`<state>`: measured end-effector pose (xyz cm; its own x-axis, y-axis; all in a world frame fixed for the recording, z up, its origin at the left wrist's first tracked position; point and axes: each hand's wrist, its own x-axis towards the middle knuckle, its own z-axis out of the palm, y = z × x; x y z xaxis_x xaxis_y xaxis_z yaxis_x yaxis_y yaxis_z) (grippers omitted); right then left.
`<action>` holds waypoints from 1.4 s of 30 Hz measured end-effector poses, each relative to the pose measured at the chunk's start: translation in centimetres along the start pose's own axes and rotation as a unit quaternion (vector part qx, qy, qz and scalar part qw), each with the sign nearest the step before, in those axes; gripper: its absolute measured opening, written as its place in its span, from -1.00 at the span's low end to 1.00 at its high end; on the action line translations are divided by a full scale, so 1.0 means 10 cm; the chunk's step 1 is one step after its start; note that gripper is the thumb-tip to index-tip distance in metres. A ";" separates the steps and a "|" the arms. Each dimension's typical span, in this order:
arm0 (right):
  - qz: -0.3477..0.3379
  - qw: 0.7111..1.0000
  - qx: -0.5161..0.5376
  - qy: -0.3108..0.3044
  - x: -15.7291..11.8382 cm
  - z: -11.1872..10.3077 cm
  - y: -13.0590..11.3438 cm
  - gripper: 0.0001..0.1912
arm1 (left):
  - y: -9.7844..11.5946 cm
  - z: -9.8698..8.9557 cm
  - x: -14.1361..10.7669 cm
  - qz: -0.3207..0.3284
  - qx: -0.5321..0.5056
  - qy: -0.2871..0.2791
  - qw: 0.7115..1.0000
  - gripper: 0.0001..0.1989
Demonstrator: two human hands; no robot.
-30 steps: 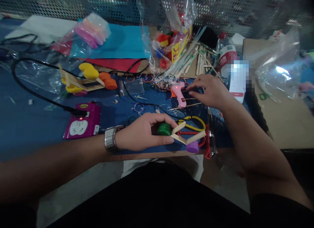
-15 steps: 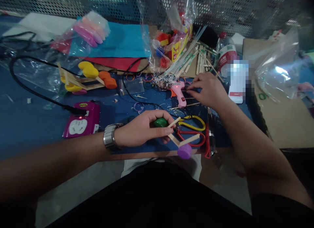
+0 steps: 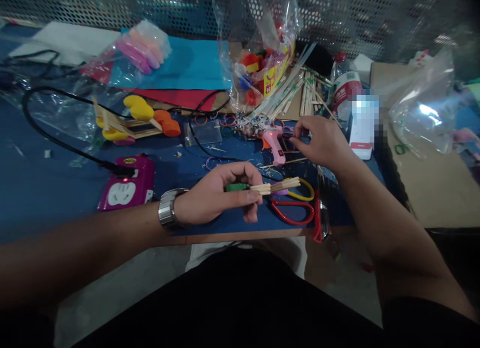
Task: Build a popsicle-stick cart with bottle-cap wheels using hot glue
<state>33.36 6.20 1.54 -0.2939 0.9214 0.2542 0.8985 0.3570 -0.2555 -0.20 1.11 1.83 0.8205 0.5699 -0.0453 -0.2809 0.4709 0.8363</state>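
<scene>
Single view, head-worn camera: looks forward and down from above the wearer's dark clothing, which fills the bottom edge. Range close; left hand and right hand near mid-frame, blue tabletop around them, perforated panel across the top.

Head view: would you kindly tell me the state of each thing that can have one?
Stick frame, gripped in the left hand
Right hand, fingers curled beside the glue gun; contact unclear
Glue gun, red light lit
Power strip, red light lit, black plug inserted
Scissors, handles spread; blades hidden
Phone, screen lit, contents obscured
Bottle, red cap on
</scene>
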 end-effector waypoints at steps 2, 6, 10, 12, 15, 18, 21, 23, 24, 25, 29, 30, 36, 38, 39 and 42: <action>-0.007 1.000 0.014 -0.003 0.00 0.00 -0.02 -0.88 | 0.00 0.00 0.00 0.017 -0.016 0.000 1.000 -0.70; -0.060 0.997 0.028 -0.037 0.01 0.00 -0.03 -0.78 | 0.00 0.00 -0.01 0.043 -0.024 -0.009 0.999 -0.71; -0.059 0.997 0.026 -0.048 0.00 0.00 -0.02 -0.76 | 0.00 0.00 0.00 0.064 -0.007 -0.016 0.998 -0.71; -0.054 0.997 0.024 -0.049 -0.01 -0.01 -0.01 -0.74 | 0.00 0.00 0.01 0.069 -0.004 -0.015 0.997 -0.71; -0.058 0.996 0.023 -0.066 -0.01 -0.03 0.02 -0.65 | 0.00 0.00 0.01 0.070 -0.004 -0.019 0.997 -0.72; -0.069 0.994 0.024 -0.086 -0.01 -0.05 0.05 -0.55 | -0.01 0.00 0.00 0.071 -0.008 -0.022 0.997 -0.73; -0.077 0.992 0.029 -0.098 0.00 -0.07 0.08 -0.53 | -0.02 -0.01 0.00 0.078 -0.010 -0.018 0.997 -0.74; -0.074 0.992 0.028 -0.094 0.00 -0.07 0.09 -0.60 | -0.03 -0.02 0.00 0.089 -0.006 -0.012 0.996 -0.74; -0.069 0.993 0.024 -0.088 0.00 -0.07 0.09 -0.65 | -0.03 -0.02 0.00 0.098 -0.001 -0.007 0.995 -0.74; -0.064 0.994 0.019 -0.082 0.01 -0.06 0.09 -0.69 | -0.03 -0.03 0.00 0.110 0.008 0.000 0.994 -0.73; -0.049 0.995 -0.020 -0.079 0.02 -0.03 0.09 -0.83 | -0.06 -0.05 0.00 0.183 0.081 0.050 0.978 -0.74; -0.047 0.995 -0.033 -0.082 0.02 -0.03 0.10 -0.84 | -0.06 -0.05 0.00 0.205 0.100 0.063 0.972 -0.76; -0.035 0.997 -0.066 -0.034 0.00 -0.06 0.09 -0.71 | -0.10 -0.04 0.01 0.272 0.166 0.099 0.943 -0.84; -0.036 0.997 -0.059 -0.025 0.00 -0.05 0.06 -0.77 | -0.10 -0.03 0.01 0.262 0.174 0.111 0.943 -0.83; -0.037 0.997 -0.055 -0.029 0.00 -0.03 0.04 -0.81 | -0.09 -0.02 0.00 0.253 0.179 0.121 0.943 -0.82; -0.036 0.997 -0.050 -0.042 0.01 0.03 0.00 -0.86 | -0.08 0.00 0.00 0.222 0.186 0.153 0.945 -0.78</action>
<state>33.25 6.34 1.25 -0.3819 0.9046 0.1893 0.9005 0.4103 -0.1439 0.03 0.72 1.13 0.4647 0.8505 0.2465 -0.3218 -0.0971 0.9418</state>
